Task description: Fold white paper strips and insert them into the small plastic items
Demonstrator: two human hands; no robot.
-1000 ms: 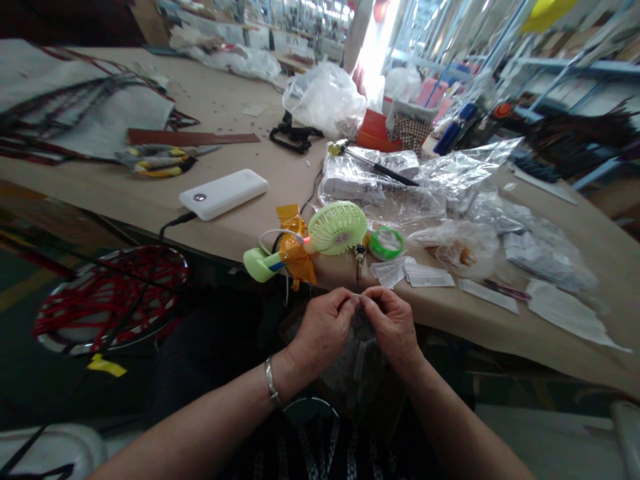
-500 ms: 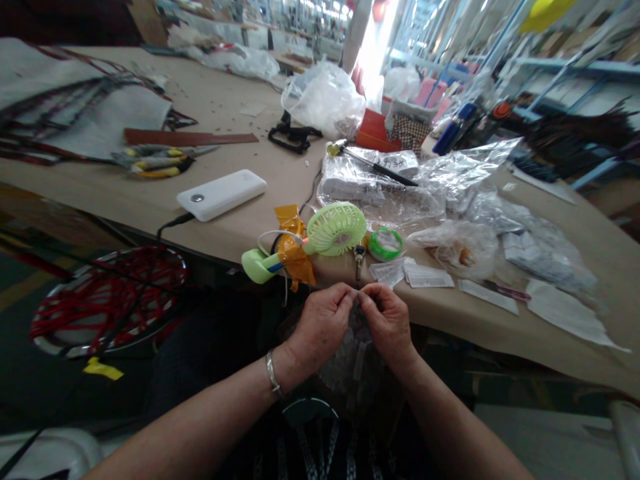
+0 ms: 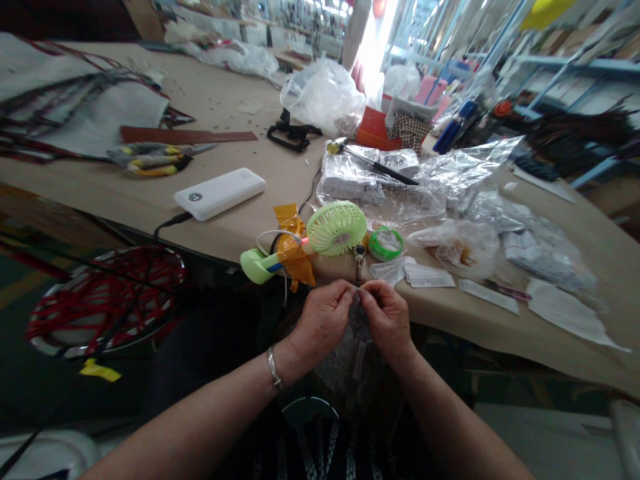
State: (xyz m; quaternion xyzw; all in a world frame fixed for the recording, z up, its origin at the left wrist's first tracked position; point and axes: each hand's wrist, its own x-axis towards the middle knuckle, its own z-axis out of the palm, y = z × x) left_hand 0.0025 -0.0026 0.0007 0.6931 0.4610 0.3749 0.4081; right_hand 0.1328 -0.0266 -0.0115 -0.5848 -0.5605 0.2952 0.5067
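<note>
Both forearms come in from the bottom corners and angle inward, the left one wearing a silvery bracelet (image 3: pixel 274 368) at the wrist. The left hand (image 3: pixel 323 319) is turned back-up, its wrist fairly straight, the fingers curled under and the thumb laid along the index finger. The right hand (image 3: pixel 386 319) mirrors it, knuckles bent and thumb pressed toward the index. On each, thumb and index are closed in a fine pinch, the two sets of tips nearly touching; between them is a tiny pale piece (image 3: pixel 357 293), too small to identify. It sits in front of the body at the near edge of the table (image 3: pixel 440 303). Below the hands lies a dim heap of clear plastic (image 3: pixel 357 363). Just beyond the fingertips, a metal-tipped tool (image 3: pixel 359 263) points toward them, with a green ring (image 3: pixel 385 244) and a green fan (image 3: pixel 337 229) beside it. Farther back rests a hammer (image 3: pixel 373 163).
</note>
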